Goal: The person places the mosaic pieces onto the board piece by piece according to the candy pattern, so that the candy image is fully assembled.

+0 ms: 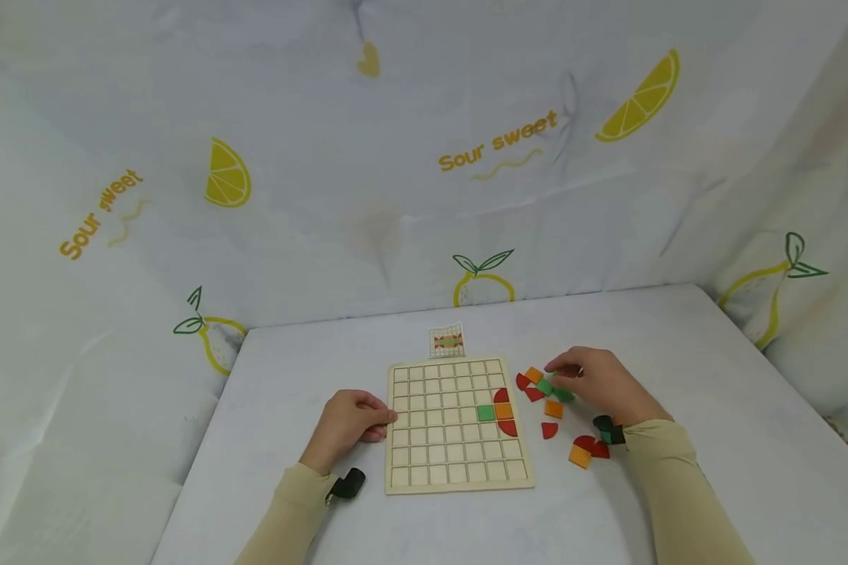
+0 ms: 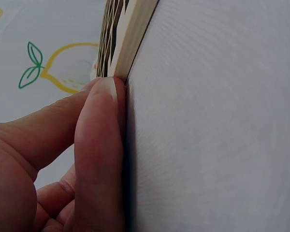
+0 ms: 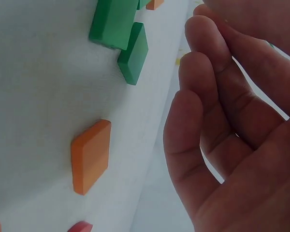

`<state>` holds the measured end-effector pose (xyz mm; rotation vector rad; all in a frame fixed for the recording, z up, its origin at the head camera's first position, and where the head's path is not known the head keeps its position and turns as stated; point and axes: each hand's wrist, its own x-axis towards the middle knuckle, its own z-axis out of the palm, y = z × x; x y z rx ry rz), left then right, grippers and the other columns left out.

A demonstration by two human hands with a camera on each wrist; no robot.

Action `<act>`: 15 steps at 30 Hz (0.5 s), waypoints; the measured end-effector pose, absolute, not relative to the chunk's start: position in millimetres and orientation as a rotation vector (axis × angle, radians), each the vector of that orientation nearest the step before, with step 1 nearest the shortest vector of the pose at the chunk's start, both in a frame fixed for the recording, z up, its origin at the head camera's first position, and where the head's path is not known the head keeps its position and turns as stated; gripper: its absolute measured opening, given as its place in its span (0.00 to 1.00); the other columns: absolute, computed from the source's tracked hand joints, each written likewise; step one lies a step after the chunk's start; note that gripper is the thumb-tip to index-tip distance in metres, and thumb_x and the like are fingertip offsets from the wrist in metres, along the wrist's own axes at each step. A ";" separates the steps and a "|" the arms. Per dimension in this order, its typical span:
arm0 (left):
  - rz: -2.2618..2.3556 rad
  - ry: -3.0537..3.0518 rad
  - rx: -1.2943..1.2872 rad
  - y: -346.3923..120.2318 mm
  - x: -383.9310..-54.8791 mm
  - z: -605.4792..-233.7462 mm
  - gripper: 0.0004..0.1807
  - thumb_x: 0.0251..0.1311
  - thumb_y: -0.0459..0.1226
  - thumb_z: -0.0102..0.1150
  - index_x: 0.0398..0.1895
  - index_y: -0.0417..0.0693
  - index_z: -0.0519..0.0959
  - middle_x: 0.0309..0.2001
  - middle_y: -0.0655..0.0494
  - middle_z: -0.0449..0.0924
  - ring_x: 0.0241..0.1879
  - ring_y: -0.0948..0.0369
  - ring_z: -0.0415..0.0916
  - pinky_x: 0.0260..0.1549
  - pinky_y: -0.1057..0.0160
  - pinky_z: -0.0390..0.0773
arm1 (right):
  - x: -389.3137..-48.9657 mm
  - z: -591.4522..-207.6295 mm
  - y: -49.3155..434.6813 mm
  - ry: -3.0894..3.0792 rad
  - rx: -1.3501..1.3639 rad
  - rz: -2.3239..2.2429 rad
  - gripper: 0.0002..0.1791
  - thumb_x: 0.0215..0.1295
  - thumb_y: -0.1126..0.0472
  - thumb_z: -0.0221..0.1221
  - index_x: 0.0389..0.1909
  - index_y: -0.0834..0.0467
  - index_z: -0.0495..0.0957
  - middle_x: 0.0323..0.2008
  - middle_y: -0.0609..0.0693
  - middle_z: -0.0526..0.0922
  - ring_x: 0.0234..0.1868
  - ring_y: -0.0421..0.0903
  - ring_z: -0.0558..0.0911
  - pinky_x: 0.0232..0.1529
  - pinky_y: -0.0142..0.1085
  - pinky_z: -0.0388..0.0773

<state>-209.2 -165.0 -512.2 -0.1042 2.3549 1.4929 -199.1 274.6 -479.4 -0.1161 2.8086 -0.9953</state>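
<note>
My left hand (image 1: 353,420) pinches the left edge of a pale wooden grid board (image 1: 433,455), thumb and index finger at the rim. The left wrist view shows the thumb (image 2: 99,145) against the board's edge (image 2: 130,43). On the board's right side, an orange square (image 1: 503,411) lies between two red quarter-round pieces, with a green square (image 1: 485,413) to its left. My right hand (image 1: 604,380) hovers over loose pieces, fingers bent. A green quarter-round piece (image 1: 564,395) lies under it. A bit of green shows between thumb and index fingertip; whether they grip it is unclear.
A small pattern card (image 1: 447,341) lies behind the board. Several loose pieces lie to the right, among them an orange square (image 1: 554,409), a red quarter-round piece (image 1: 550,430) and another orange square (image 1: 579,457) near the right wrist. A lemon-printed cloth (image 1: 367,235) hangs behind the table.
</note>
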 end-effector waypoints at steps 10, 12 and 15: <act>1.472 2.368 -0.102 -162.4 -206.3 -510.0 0.13 0.60 0.40 0.81 0.38 0.41 0.88 0.27 0.52 0.89 0.23 0.66 0.84 0.30 0.66 0.89 | -173.6 -479.8 296.2 2.840 -0.094 -0.912 0.14 0.73 0.55 0.69 0.54 0.56 0.89 0.46 0.50 0.88 0.46 0.48 0.82 0.49 0.44 0.88; 1.466 2.376 -0.096 -162.5 -206.0 -509.3 0.13 0.60 0.40 0.80 0.38 0.41 0.88 0.27 0.52 0.89 0.23 0.65 0.85 0.29 0.66 0.89 | -167.2 -479.1 304.5 2.859 -0.087 -0.889 0.14 0.74 0.55 0.69 0.54 0.56 0.89 0.45 0.49 0.88 0.46 0.47 0.82 0.48 0.43 0.88; 1.464 2.381 -0.095 -163.4 -206.7 -508.0 0.12 0.61 0.40 0.80 0.38 0.42 0.88 0.28 0.52 0.89 0.23 0.65 0.85 0.30 0.66 0.89 | -157.5 -476.2 317.0 2.867 -0.084 -0.867 0.13 0.73 0.56 0.69 0.53 0.56 0.89 0.44 0.49 0.87 0.45 0.47 0.82 0.45 0.40 0.87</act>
